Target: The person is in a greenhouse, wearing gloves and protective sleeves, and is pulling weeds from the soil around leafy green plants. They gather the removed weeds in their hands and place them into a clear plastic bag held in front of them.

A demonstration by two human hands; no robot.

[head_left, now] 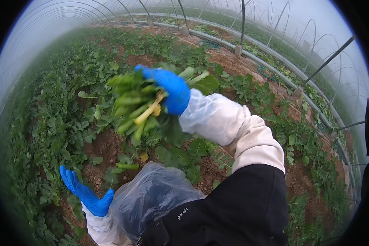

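Blurred by motion, my right hand (172, 90) in a blue glove is closed around a bunch of leafy green stalks (130, 106). The cut-looking ends point down and left, one of them yellowed, and broad leaves stick out on the far side of the hand. At lower left, my left hand (90, 193), also gloved in blue, has its fingers apart from the thumb and holds nothing. It is beside a clear plastic covering (155, 184) over my lap or knee. Low leafy plants (175, 156) grow from brown soil just beyond that covering.
A loose green stalk piece (127, 166) lies on the plants and soil ahead. Thick crop foliage (58, 107) spreads to the left. Along the right run a long pipe (266, 66), hoop poles (242, 24) on block-like feet, and coiled green cord (209, 44). Misty plastic sheeting (46, 24) surrounds the rows.
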